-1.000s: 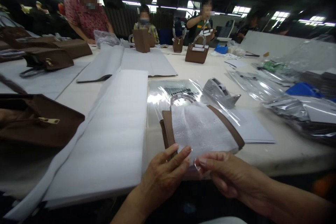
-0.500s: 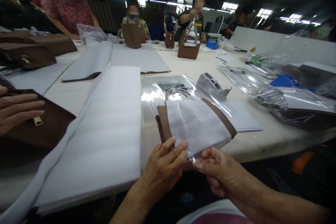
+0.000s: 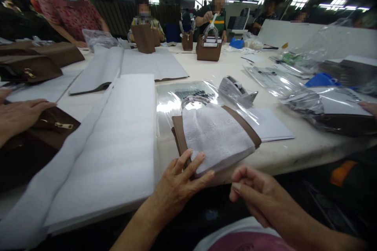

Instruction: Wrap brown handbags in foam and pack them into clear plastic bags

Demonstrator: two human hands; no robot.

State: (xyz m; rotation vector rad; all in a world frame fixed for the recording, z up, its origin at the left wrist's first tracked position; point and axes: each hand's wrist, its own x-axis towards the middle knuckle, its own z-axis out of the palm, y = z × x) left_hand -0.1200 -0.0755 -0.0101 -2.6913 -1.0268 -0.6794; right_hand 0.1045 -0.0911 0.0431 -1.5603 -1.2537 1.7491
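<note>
A brown handbag lies on the table in front of me, with a white foam sheet over its side and wrapped handles at its far end. My left hand rests with spread fingers on the bag's near left corner, touching the foam sheet and the brown edge. Apart from the bag, to its lower right, hangs my right hand. Its fingers are curled in toward the thumb, and nothing shows between them. Beneath the bag is a clear plastic bag with dark print.
A tape dispenser stands behind the bag, near white paper. Left lies a stack of foam sheets. Another person's hand touches a brown bag at far left. A plastic-wrapped bag lies right. Co-workers stand across the table.
My right hand has drawn away from the bag's near edge, where it was pinching something clear. My left fingers have spread. At far left, the other person's hand and brown bag have shifted.
</note>
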